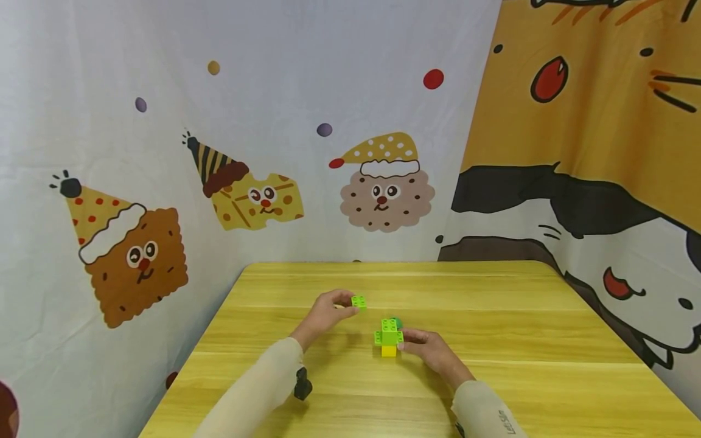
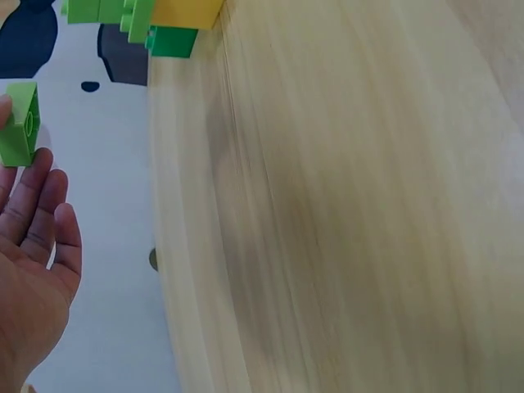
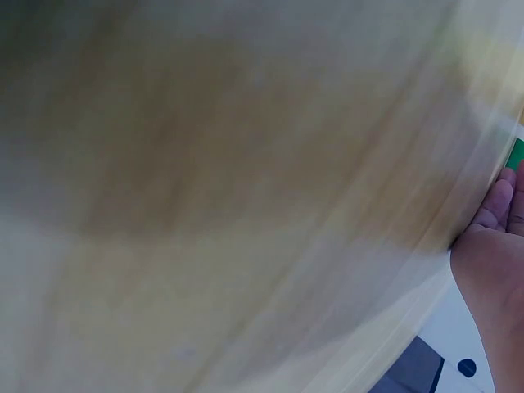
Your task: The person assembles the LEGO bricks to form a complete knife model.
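My left hand [image 1: 330, 309] pinches a small lime green toy brick [image 1: 358, 302] between thumb and fingers, raised over the table. In the left wrist view this brick [image 2: 18, 131] shows its hollow underside. To the right stands a small figure of toy bricks [image 1: 389, 333], lime green on top with a studded piece jutting out on each side. Its base is a yellow brick [image 1: 389, 351], and a dark green brick [image 1: 398, 323] shows behind. My right hand [image 1: 432, 350] holds the figure by its right side, thumb in front. The right wrist view catches only a sliver of green at those fingertips.
The bricks are over a wooden table [image 1: 263, 286] with rounded far corners. Behind it hangs a white cloth [image 1: 306, 73] printed with cartoon biscuits and cheese, with an orange and black animal print at the right. A dark wrist device [image 1: 302, 383] sits by the left sleeve.
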### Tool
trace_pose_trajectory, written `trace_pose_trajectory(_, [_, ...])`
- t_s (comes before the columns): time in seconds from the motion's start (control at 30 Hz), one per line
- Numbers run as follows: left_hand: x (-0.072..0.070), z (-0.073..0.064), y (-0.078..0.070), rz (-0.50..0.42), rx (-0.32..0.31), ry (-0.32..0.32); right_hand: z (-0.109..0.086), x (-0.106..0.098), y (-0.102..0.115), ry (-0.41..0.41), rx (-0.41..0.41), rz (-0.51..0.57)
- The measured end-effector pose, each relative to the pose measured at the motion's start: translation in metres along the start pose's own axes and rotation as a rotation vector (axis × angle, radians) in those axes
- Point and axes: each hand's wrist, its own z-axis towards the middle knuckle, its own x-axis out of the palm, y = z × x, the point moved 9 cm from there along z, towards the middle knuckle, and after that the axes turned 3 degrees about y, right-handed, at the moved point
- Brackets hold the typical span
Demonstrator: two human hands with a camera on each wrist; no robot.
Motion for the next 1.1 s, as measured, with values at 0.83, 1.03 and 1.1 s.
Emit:
trace_pose_trajectory(0.83, [0.03,0.003,-0.023,-0.01,0.007,0.054,0.001,0.001,0.002,0.031,0.0,-0.002])
trace_pose_trajectory(1.03, [0.037,0.004,-0.03,0.003,0.049,0.065,0.001,0.001,0.002,0.028,-0.007,0.001])
trace_pose_trajectory(1.1, [0.04,0.003,-0.03,0.003,0.042,0.072,0.001,0.001,0.002,0.032,-0.006,0.002])
